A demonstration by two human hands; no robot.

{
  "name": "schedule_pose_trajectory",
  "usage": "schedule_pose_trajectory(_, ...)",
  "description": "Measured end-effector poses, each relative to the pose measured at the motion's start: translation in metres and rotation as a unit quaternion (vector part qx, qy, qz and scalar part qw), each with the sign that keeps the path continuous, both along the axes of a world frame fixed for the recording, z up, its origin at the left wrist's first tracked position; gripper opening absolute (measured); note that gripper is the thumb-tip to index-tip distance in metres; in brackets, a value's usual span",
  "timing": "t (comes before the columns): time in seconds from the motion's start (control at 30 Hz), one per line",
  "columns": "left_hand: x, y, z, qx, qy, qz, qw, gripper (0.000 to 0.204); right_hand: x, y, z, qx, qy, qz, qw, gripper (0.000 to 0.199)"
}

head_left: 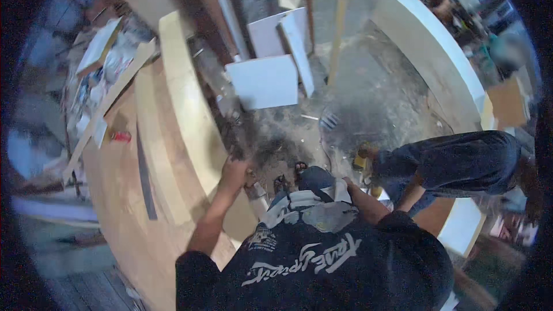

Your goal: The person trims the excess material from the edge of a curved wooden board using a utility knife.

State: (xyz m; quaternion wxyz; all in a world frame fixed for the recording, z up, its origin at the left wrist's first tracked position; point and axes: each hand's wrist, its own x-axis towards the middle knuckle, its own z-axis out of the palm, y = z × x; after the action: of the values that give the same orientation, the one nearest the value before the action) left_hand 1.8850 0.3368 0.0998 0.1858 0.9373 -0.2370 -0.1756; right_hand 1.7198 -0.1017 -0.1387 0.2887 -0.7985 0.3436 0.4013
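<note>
My left hand (233,170) grips the near edge of a long pale wooden board (187,98), which lies on a wide plywood sheet (124,219) to my left. My left forearm reaches up from the lower edge to it. My right hand (346,184) sits by my waist against a grey-and-white cloth (314,207); its fingers are hidden behind the cloth. My black printed shirt fills the bottom of the view, and my sandalled feet (291,175) show on the dusty floor below.
Another person in dark blue (455,161) crouches close on my right. White panels (262,80) stand on the concrete floor ahead, beside a wooden pole (340,23). A long white curved board (432,46) runs at upper right. A dark strip (144,178) and a small red object (121,136) lie on the plywood.
</note>
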Motion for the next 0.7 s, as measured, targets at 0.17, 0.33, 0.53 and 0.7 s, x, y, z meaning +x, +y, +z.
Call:
schedule_pose_trajectory(0.17,-0.027,-0.011,-0.023,-0.028,-0.024,0.214,0.976,0.032,0.029,0.0,0.0,0.042,-0.034,-0.003,0.999,0.048)
schedule_pose_trajectory(0.33,-0.072,-0.048,-0.007,0.02,-0.253,0.398,0.882,0.056,0.041,-0.028,-0.017,0.062,-0.013,0.016,0.998,0.049)
schedule_pose_trajectory(0.53,-0.093,-0.01,-0.041,0.041,-0.259,0.484,0.835,0.034,0.111,-0.09,-0.041,0.115,0.029,0.083,0.989,0.05)
schedule_pose_trajectory(0.7,-0.101,-0.015,-0.041,0.076,-0.306,0.497,0.809,0.023,0.206,-0.121,-0.065,0.168,0.069,0.087,0.98,0.05)
